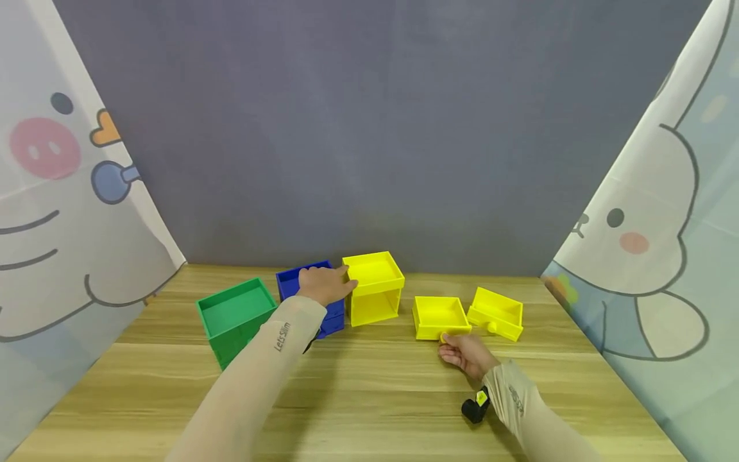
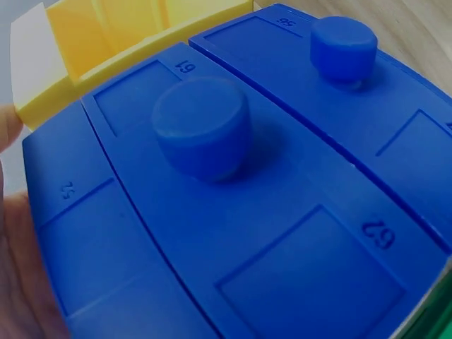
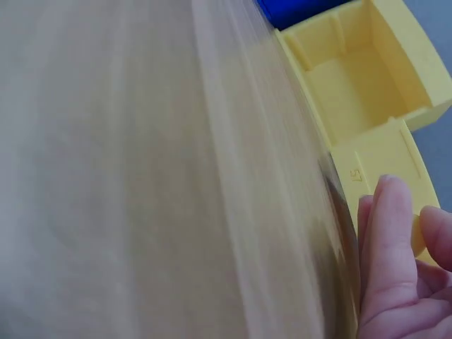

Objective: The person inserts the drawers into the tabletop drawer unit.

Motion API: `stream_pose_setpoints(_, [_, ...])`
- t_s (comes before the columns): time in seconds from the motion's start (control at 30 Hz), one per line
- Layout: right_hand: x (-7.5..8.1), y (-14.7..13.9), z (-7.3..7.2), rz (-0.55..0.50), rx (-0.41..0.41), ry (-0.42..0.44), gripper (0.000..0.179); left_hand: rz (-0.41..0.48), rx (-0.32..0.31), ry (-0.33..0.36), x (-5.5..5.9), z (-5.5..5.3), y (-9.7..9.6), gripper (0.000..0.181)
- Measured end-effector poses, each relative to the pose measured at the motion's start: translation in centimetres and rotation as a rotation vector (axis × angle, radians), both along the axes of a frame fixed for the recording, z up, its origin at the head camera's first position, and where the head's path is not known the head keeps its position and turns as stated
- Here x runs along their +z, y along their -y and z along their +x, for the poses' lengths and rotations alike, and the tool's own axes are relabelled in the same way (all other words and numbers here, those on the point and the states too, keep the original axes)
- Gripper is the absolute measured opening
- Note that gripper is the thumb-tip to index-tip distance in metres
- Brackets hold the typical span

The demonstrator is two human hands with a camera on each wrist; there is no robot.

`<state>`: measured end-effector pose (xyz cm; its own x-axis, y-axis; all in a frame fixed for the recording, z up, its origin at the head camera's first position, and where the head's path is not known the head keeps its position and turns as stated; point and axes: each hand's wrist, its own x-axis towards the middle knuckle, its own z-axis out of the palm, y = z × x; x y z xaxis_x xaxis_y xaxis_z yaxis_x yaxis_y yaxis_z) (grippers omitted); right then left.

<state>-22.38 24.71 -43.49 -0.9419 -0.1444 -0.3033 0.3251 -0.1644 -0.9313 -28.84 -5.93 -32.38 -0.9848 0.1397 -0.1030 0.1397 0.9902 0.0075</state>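
A yellow cabinet (image 1: 375, 276) with an open, hollow front and a shallow tray top stands upright near the table's middle. My left hand (image 1: 325, 285) reaches over the blue drawer cabinet (image 2: 282, 176), with finger and thumb spread at the yellow cabinet's upper left edge. My right hand (image 1: 469, 354) pinches the round knob of a yellow drawer (image 1: 441, 312) between thumb and fingers. In the right wrist view, that knob (image 3: 418, 236) shows between thumb and fingertips, below the number 57 on the drawer front. A second yellow drawer (image 1: 498, 311) sits angled to the right.
A green box (image 1: 237, 308) with a tray top stands at the left, partly behind my left sleeve. The wooden table (image 1: 369, 391) ends at a grey back wall (image 1: 369, 141). Cartoon-printed panels (image 1: 652, 256) rise on both sides.
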Motion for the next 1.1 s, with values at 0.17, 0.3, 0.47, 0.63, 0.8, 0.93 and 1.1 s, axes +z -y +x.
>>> stream_pose_setpoints(0.17, [0.4, 0.8, 0.9, 0.009, 0.083, -0.023, 0.020, 0.029, 0.005, 0.003, 0.0, 0.1, 0.5, 0.063])
stream_pose_setpoints(0.3, [1.0, 1.6, 1.6, 0.033, 0.144, -0.055, 0.021, 0.039, 0.004, 0.001, -0.1, 0.2, 0.6, 0.064])
stream_pose_setpoints(0.47, [1.4, 2.6, 2.1, 0.058, 0.189, -0.074, 0.021, 0.031, -0.005, -0.024, -0.3, 0.2, 0.6, 0.064])
stream_pose_setpoints(0.63, [1.2, 3.8, 2.2, 0.072, 0.230, -0.078, 0.022, 0.049, -0.011, -0.036, -0.6, 0.3, 0.5, 0.065])
stream_pose_setpoints(0.8, [1.0, 5.3, 1.9, 0.075, 0.258, -0.093, 0.022, 0.065, -0.003, -0.039, -0.8, 0.4, 0.5, 0.065])
stream_pose_setpoints(0.93, [0.9, 6.1, 1.5, 0.086, 0.266, -0.108, 0.023, 0.052, 0.000, -0.043, -0.8, 0.3, 0.5, 0.065])
stream_pose_setpoints(1.1, [0.9, 6.7, 0.9, 0.102, 0.282, -0.106, 0.023, 0.056, 0.004, -0.044, -0.8, 0.3, 0.5, 0.065])
